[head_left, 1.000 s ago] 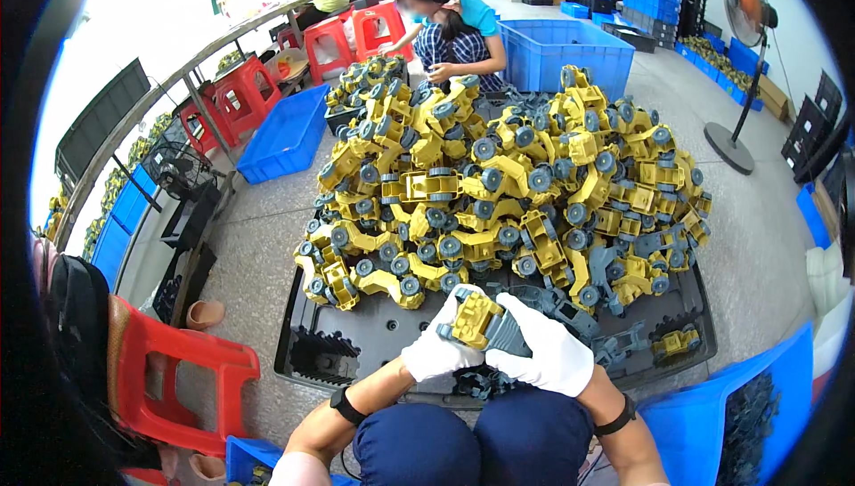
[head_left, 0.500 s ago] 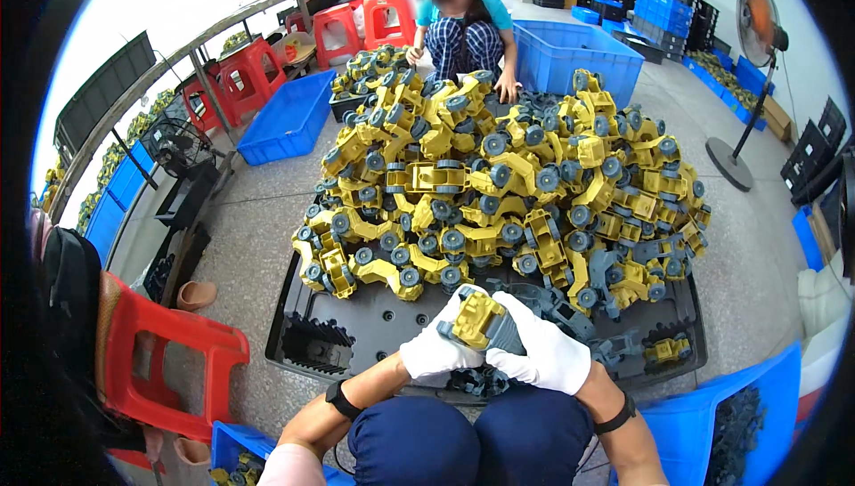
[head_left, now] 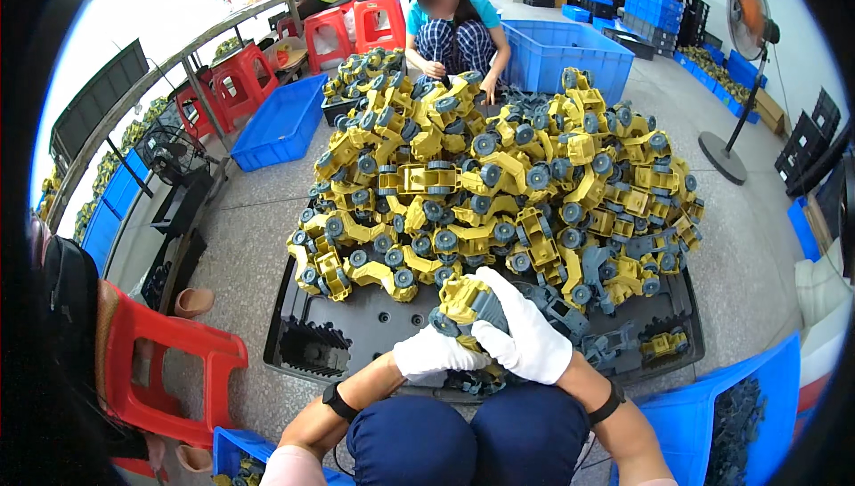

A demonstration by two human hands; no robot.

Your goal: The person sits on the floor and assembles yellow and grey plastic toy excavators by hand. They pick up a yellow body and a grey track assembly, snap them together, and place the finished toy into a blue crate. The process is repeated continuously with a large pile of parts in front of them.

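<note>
yellow toy vehicle [head_left: 463, 300] with grey parts sits just below the frame's centre, clamped in the gloved right hand [head_left: 527, 330]; the gloved left hand [head_left: 436, 352] lies against its lower side, fingertips hidden, so i cannot tell how firmly they close. a slack left hold could let the toy twist or drop onto the black tray [head_left: 361, 315]; bumping the crowded pile [head_left: 512, 170] above might send loose vehicles sliding.

Near the black tray [head_left: 365, 321], cannot see all fingers of the left gloved hand [head_left: 436, 354], partly hidden by the toy construction vehicle [head_left: 465, 297]; right of the tray, cannot see the whole blue crate [head_left: 672, 433], cropped below.
</note>
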